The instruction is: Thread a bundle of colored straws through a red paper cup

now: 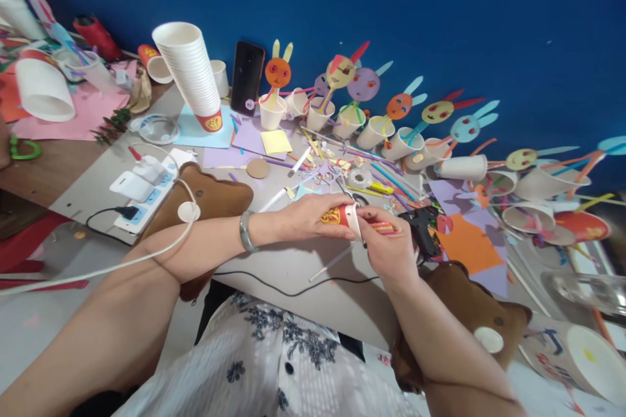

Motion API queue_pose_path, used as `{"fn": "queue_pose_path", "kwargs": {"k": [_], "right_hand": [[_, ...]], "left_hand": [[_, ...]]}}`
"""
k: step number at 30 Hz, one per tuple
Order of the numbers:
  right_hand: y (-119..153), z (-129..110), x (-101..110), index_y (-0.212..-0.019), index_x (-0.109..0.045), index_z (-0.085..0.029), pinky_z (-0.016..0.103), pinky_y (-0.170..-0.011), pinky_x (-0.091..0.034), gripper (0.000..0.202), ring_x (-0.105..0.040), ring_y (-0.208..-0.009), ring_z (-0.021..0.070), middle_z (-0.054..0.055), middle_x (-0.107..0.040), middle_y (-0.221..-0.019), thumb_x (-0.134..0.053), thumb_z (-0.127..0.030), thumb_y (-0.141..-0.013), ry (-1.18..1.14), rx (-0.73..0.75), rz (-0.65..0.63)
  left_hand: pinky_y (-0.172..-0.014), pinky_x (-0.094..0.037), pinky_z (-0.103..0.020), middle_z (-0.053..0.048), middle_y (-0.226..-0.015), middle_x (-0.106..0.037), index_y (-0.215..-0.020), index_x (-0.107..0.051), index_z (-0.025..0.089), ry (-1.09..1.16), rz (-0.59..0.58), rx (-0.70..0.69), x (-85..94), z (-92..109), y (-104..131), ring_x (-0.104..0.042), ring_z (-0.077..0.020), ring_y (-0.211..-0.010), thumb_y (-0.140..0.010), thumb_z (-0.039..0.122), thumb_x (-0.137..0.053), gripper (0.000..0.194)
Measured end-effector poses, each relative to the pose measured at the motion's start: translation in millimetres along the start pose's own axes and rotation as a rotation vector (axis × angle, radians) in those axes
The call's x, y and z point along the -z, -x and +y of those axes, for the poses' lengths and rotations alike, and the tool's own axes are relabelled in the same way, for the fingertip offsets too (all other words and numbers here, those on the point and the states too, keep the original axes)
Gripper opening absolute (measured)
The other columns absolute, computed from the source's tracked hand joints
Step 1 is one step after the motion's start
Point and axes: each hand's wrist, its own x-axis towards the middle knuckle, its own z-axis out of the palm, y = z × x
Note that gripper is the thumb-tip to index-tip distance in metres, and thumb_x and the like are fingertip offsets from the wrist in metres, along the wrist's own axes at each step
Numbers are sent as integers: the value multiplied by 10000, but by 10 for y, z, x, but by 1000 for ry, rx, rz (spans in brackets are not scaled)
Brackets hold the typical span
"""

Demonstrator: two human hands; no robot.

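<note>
My left hand (306, 216) is wrapped around a paper cup (349, 216) with a red and gold printed side, tipped on its side with its white rim toward the right. My right hand (391, 249) is closed at the cup's mouth, around a few thin pink and yellow straws (383, 228). Whether the straws pass into the cup is hidden by the fingers. Just beyond the hands, a pair of scissors (360, 199) lies partly covered. To the right of my right hand is a black object (423, 231) I cannot identify.
Paper cups with rabbit faces on straws (278, 73) line the blue wall. A tall stack of cups (188, 68) and a phone (247, 78) stand at the back left. A power strip (154, 199) with a white cable is left. Paper scraps, straws and brown cushions (472, 306) surround the hands.
</note>
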Motion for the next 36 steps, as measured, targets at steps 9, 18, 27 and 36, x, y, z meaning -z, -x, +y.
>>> {"fn": "queue_pose_path", "kwargs": {"k": [9, 18, 27, 36], "right_hand": [[-15, -35, 17, -731, -792, -221, 263, -593, -499, 72, -620, -593, 137, -7, -722, -681, -735, -263, -741, -37, 34, -30], [21, 62, -8, -729, -791, -217, 260, -622, -516, 100, -640, -648, 146, 14, -744, -721, -807, -315, -747, -89, -1, -13], [26, -88, 51, -763, -804, -215, 286, -624, -531, 100, -663, -646, 170, 20, -757, -729, -755, -300, -779, 55, 49, -68], [11, -60, 57, -779, -800, -232, 336, -740, -558, 88, -690, -723, 188, 14, -764, -768, -723, -258, -812, 41, 191, -76]], "left_hand": [[-1191, -465, -441, -132, -1493, -634, -1428, -584, 189, 50, -15, -88, -4, 30, 25, -598, -269, -1390, -1068, 584, -361, 579], [-1287, -370, -439, -169, -1639, -482, -1539, -490, 127, -5, -94, -40, 19, 64, 36, -480, -271, -1527, -1075, 555, -350, 647], [-1274, -384, -462, -179, -1622, -503, -1532, -501, 145, 60, -66, -71, -25, 18, 33, -497, -274, -1513, -1067, 523, -437, 603], [-1279, -377, -412, -156, -1626, -504, -1564, -479, 142, 63, -75, -77, 11, 27, 39, -492, -257, -1514, -1057, 532, -434, 641]]}}
